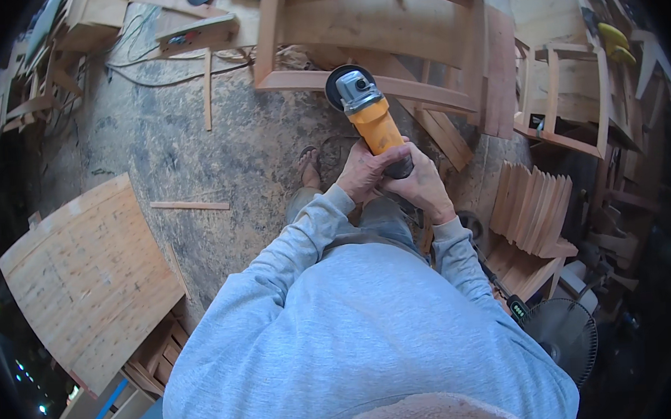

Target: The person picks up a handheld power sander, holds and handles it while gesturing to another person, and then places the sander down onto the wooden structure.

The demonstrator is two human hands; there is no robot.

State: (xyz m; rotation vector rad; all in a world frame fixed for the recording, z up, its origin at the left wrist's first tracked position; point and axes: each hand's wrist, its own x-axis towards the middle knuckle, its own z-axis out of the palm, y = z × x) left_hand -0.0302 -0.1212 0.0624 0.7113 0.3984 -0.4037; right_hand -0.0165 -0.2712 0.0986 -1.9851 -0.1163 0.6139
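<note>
A yellow angle grinder (pixel 376 125) with a grey metal head and a dark round disc (pixel 334 85) is held out in front of my body, its disc end pointing away from me. My left hand (pixel 364 170) is closed around the lower left of its body. On the other side my right hand (pixel 425 184) grips the dark rear end of the grinder. The disc overlaps the near rail of a wooden frame (pixel 295 78) in the picture; whether they touch I cannot tell. Some fingers of both hands are hidden behind the tool.
A large plywood panel (pixel 83 274) lies at the left. Wood strips (pixel 190 206) and a cable (pixel 163 83) lie on the stained floor (pixel 206 141). At right stand stacked wooden pieces (pixel 531 207), a fan (pixel 566 333) and another wooden frame (pixel 566 108). A power strip (pixel 197 36) sits far left.
</note>
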